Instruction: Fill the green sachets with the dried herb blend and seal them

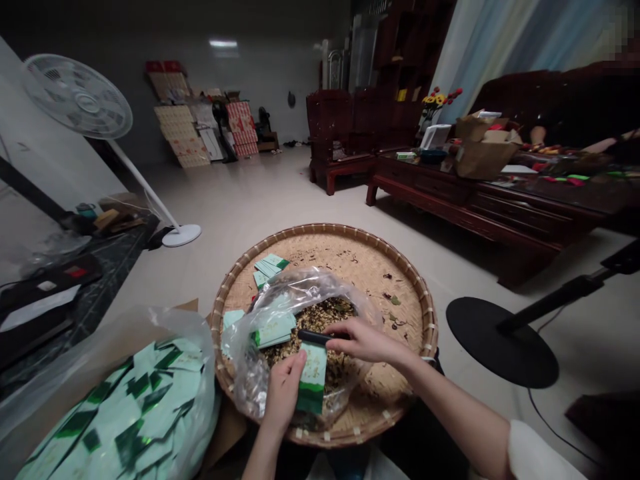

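Observation:
My left hand [284, 390] is closed on the edge of a light-green packet [313, 373] with a dark-green end. Closed round a slim black bar-shaped tool [314, 337], my right hand [357, 339] holds it across the packet's top edge; its exact kind I cannot make out. Below both hands, an opened clear plastic bag [245, 360] contains dry brown-yellow loose leaf material [337, 312]. A stack of similar packets [274, 331] lies on the bag's left side. All this rests in a round woven bamboo tray [410, 287].
Left of the tray, a large plastic bag [200, 333] is full of green packets [120, 413]. More packets [270, 265] lie at the tray's far left. A white fan [183, 235] stands left, a black round stand base [500, 340] right. Beyond is a dark wooden table [450, 193], with a person behind it.

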The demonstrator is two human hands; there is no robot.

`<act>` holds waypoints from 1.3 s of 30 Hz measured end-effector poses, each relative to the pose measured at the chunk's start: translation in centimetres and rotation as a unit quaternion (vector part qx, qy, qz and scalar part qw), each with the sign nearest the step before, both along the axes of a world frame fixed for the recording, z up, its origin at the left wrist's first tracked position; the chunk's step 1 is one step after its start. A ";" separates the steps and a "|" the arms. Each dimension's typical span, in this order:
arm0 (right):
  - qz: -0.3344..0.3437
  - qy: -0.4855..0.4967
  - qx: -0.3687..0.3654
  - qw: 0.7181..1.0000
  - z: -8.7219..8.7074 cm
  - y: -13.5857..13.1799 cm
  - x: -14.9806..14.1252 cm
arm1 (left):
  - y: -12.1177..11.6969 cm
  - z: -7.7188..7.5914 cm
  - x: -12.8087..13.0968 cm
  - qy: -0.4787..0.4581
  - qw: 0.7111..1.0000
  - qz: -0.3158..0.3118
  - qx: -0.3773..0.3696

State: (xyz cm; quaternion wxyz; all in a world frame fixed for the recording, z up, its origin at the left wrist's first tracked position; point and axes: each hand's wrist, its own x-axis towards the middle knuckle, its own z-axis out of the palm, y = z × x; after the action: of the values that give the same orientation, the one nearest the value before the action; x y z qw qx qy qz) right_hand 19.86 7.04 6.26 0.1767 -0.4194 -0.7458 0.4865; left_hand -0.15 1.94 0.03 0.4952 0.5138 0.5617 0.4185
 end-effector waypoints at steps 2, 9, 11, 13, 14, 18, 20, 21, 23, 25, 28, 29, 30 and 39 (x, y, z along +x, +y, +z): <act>-0.006 0.000 0.002 1.000 0.0 0.0 -0.2 | 0.0 0.2 0.0 -0.004 1.000 -0.009 -0.005; -0.003 0.047 -0.182 0.982 -1.1 0.8 1.1 | 0.1 0.2 -0.3 -0.026 1.000 -0.010 -0.014; -0.014 0.051 -0.190 0.980 -1.3 1.0 1.5 | 0.1 0.1 -0.4 -0.036 0.999 0.002 -0.016; -0.013 0.041 -0.185 0.982 -1.3 1.1 1.5 | 0.1 0.1 -0.5 -0.036 0.999 0.005 -0.020; -0.006 0.031 -0.173 0.984 -1.2 1.0 1.3 | 0.0 0.1 -0.4 -0.031 0.999 0.004 -0.022; 0.018 -0.008 -0.036 0.999 -0.6 0.7 0.2 | 0.0 0.1 -0.2 -0.001 1.000 -0.012 -0.017; 0.018 -0.014 -0.012 1.000 -0.4 0.5 -0.2 | 0.1 0.1 -0.1 0.007 1.000 -0.022 -0.015; 0.020 -0.011 -0.035 0.999 -0.4 0.5 -0.2 | 0.1 0.1 -0.1 0.008 0.999 -0.029 -0.015; 0.020 0.009 -0.106 0.994 -0.5 0.6 0.1 | 0.2 0.0 -0.2 0.007 0.999 -0.036 -0.019; 0.005 0.025 -0.140 0.990 -0.9 0.9 0.8 | 0.2 -0.2 -0.5 0.005 0.999 -0.027 -0.024; -0.058 -0.024 -0.068 0.996 -2.1 1.7 2.0 | 0.1 -0.3 -1.2 -0.003 1.000 0.012 -0.022; -0.079 -0.062 -0.018 0.995 -2.7 2.1 2.3 | 0.1 -0.3 -1.4 -0.008 1.000 0.019 -0.021; -0.091 -0.108 0.041 0.989 -3.3 2.4 2.6 | 0.1 -0.3 -1.6 -0.011 0.999 0.023 -0.020; -0.169 -0.121 0.197 0.958 -4.1 1.0 0.0 | -0.1 0.4 -1.1 0.002 1.000 0.011 -0.007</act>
State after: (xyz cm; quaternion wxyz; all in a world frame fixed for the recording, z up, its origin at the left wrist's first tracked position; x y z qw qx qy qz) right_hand 19.91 8.06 2.16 0.2440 -0.5516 -0.7609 0.2391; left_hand -1.22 1.84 0.40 0.4927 0.5051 0.5714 0.4190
